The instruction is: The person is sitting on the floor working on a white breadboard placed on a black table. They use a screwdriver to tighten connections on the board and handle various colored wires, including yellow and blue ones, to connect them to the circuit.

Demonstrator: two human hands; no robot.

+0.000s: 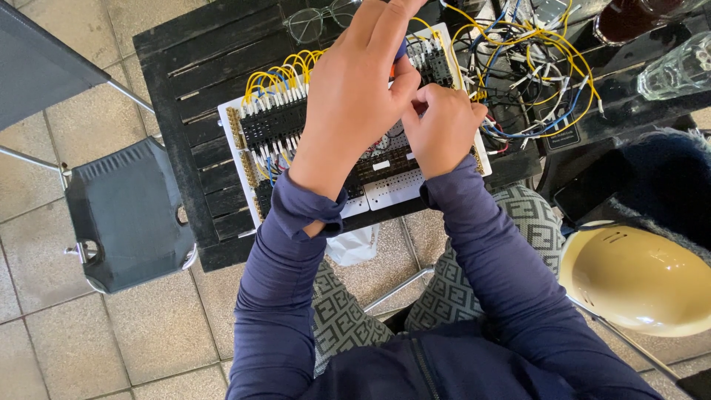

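Observation:
A white wiring board (389, 194) with black terminal blocks (270, 122) and looped yellow wires (285, 70) lies on a black slatted table (200, 81). My left hand (355, 96) hovers over the board's middle, its fingers closed around a small tool (401, 50) with blue and orange parts, mostly hidden. Just right of it, my right hand (442, 132) has its fingers curled tight. Its fingertips meet my left thumb above the board. Whatever it pinches is hidden.
A tangle of loose yellow, blue and white wires (537, 67) lies right of the board. Eyeglasses (318, 18) and two drinking glasses (678, 70) sit at the table's far side. A cream hard hat (637, 278) is at my right, a dark folding chair (126, 215) on the left.

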